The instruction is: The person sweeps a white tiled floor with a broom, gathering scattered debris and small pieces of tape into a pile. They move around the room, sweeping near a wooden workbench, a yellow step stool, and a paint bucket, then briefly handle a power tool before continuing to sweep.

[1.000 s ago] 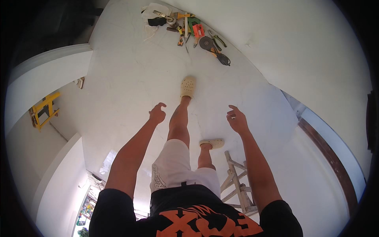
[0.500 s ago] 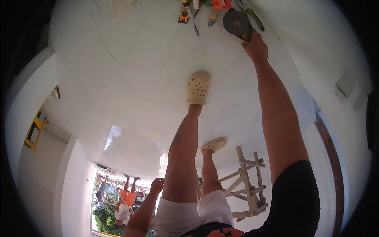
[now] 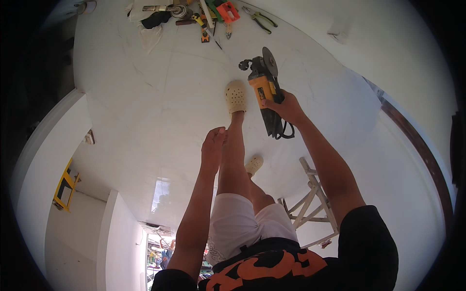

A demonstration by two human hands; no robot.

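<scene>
My right hand is wrapped round the body of an orange and black angle grinder. The grinder's disc points up and away from me, and its black cord is bunched at the lower end. A dark plug-like piece sits beside the grinder's head. Above my left leg, my left hand is raised with nothing in it, its fingers loosely bent. It is apart from the grinder.
On the pale tiled floor, green-handled pliers, an orange-red tool, a brush and a white cloth lie at the far side. A wooden trestle stands behind me, a white wall at right.
My right hand has lifted the angle grinder off the floor beside the tools and drawn it nearer. My left hand has come up and forward from beside my leg.
</scene>
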